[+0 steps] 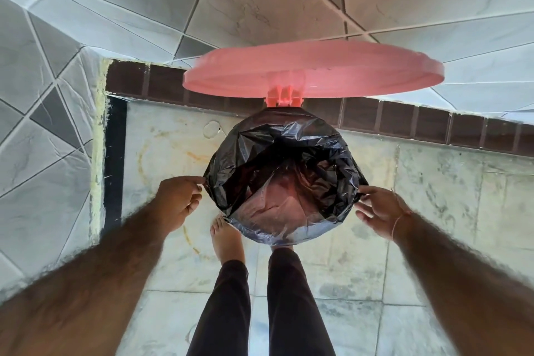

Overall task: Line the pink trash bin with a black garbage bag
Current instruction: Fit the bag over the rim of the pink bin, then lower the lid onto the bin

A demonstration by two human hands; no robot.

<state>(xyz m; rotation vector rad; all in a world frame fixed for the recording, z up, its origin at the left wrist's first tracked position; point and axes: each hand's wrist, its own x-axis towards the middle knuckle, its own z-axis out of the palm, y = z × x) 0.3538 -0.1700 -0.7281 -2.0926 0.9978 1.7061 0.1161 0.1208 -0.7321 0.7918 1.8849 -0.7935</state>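
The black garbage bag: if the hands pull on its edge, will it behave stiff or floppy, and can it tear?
The black garbage bag probably stays floppy: it is crumpled everywhere. Likely thin and tearable, since pink shows through it.

Soft daylight, strong wide-angle edge distortion

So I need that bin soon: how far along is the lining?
Mostly done. The black garbage bag already sits inside the pink trash bin, its mouth folded over the rim, with the lid up. In hand: the left hand and right hand pinch the bag's edge at opposite sides. Left: snug the edge, probably close the lid.
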